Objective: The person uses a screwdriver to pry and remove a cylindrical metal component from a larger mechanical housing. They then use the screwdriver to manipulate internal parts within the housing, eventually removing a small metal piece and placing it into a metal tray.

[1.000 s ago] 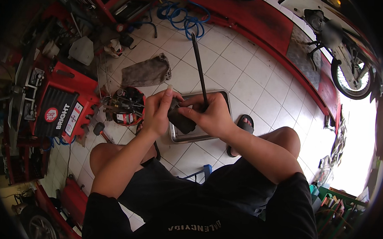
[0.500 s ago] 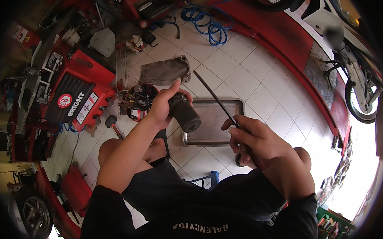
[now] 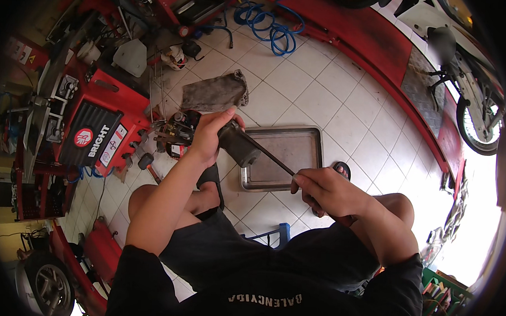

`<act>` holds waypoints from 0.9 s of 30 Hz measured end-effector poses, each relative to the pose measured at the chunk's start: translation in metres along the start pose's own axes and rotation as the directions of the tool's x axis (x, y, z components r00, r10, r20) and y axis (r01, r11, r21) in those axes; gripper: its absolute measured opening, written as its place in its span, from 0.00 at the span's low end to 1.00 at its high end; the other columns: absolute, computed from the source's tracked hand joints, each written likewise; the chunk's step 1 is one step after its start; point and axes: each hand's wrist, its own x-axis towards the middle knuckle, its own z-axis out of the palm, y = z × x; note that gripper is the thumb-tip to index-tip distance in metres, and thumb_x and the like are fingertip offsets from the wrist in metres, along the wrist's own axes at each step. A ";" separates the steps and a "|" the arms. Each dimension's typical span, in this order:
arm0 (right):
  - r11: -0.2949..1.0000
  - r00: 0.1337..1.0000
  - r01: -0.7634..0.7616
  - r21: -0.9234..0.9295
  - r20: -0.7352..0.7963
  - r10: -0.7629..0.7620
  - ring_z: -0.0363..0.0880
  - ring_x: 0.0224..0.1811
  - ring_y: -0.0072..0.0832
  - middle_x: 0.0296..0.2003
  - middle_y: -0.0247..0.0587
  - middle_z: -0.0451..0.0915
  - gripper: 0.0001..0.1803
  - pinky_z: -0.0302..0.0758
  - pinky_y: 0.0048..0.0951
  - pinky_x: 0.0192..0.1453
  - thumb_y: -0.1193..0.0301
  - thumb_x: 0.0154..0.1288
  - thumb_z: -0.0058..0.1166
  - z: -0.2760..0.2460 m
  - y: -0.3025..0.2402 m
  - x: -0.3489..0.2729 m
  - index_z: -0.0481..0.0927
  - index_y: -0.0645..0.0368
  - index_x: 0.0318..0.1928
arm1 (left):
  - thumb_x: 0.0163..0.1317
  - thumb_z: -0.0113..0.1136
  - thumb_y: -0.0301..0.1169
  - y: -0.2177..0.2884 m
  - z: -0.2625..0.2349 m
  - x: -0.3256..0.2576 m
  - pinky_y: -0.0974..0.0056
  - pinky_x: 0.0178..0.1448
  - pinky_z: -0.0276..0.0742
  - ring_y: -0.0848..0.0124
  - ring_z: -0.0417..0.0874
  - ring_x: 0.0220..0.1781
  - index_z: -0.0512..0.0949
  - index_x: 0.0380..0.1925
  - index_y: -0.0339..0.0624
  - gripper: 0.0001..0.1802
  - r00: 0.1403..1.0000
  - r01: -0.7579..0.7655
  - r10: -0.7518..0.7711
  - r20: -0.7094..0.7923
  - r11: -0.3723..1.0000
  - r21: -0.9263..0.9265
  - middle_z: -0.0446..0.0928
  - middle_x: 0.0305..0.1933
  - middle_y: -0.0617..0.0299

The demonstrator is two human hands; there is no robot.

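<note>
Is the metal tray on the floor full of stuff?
No, the metal tray looks bare inside, lying flat on the white tiled floor.

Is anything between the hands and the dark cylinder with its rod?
Nothing visible: the left hand already grips the dark cylinder, and the right hand holds the thin rod running from it.

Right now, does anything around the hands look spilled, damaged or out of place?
Nothing looks spilled or broken. The left hand holds a dark cylinder and the right hand a thin rod running into it, above a metal tray. A crumpled grey rag lies on the tiled floor.
</note>
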 end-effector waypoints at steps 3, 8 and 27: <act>1.000 1.000 -0.021 -0.002 -0.008 0.021 0.78 0.18 0.24 0.22 0.36 0.75 0.21 0.77 0.28 0.27 0.63 0.86 0.38 0.000 0.001 0.000 0.82 0.67 0.49 | 0.76 0.55 0.45 0.001 0.003 0.000 0.66 0.42 0.80 0.69 0.85 0.34 0.83 0.34 0.34 0.23 1.000 -0.017 0.017 -0.007 1.000 0.009 0.83 0.33 0.55; 1.000 1.000 0.005 -0.009 -0.011 -0.005 0.74 0.16 0.22 0.18 0.34 0.72 0.21 0.74 0.27 0.25 0.64 0.86 0.36 0.003 0.001 0.001 0.79 0.68 0.46 | 0.76 0.57 0.44 -0.002 0.001 -0.001 0.68 0.43 0.78 0.72 0.84 0.34 0.84 0.33 0.35 0.22 1.000 -0.031 0.031 0.006 0.999 0.013 0.83 0.32 0.58; 1.000 1.000 -0.008 0.014 -0.021 0.008 0.78 0.17 0.25 0.21 0.36 0.74 0.21 0.77 0.28 0.25 0.63 0.85 0.39 0.002 0.001 0.001 0.82 0.68 0.46 | 0.76 0.55 0.45 -0.002 0.000 -0.002 0.67 0.44 0.80 0.70 0.85 0.35 0.83 0.35 0.33 0.23 0.999 -0.053 0.053 0.003 0.998 0.026 0.83 0.34 0.56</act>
